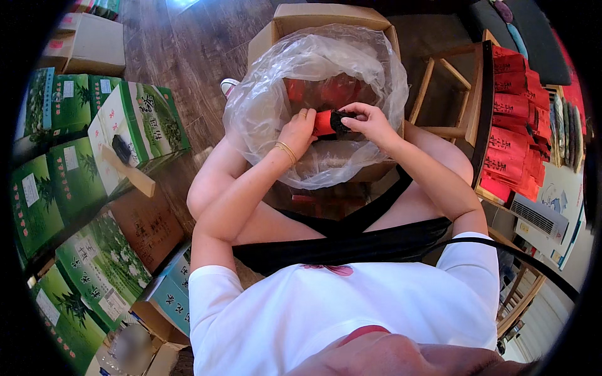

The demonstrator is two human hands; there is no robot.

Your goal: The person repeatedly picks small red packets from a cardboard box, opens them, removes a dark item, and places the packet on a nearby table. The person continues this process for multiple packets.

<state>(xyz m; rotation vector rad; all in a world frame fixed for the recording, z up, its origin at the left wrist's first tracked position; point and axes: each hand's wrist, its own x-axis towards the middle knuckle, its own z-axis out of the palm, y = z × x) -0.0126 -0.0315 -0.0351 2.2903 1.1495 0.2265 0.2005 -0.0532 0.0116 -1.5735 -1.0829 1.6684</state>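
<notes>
Over the cardboard box, my left hand (300, 128) holds a small red paper packet (323, 123) lying on its side. Dark, loose, leaf-like material (339, 121) shows at the packet's right end. The thumb and fingers of my right hand (369, 123) touch that dark material at the packet's mouth. A clear plastic liner bag (263, 117) is spread over the rim of the cardboard box (329, 15) between my legs. Red items (341, 89) lie down inside the liner, blurred by the plastic and shade.
Green printed cartons (162, 122) stand stacked at the left, with a wooden-handled brush or scoop (129, 171) on one. At the right, many red paper packets (510, 134) lie on a dark-edged table, beside a wooden stool frame (470, 94). A brown carton (146, 225) sits at lower left.
</notes>
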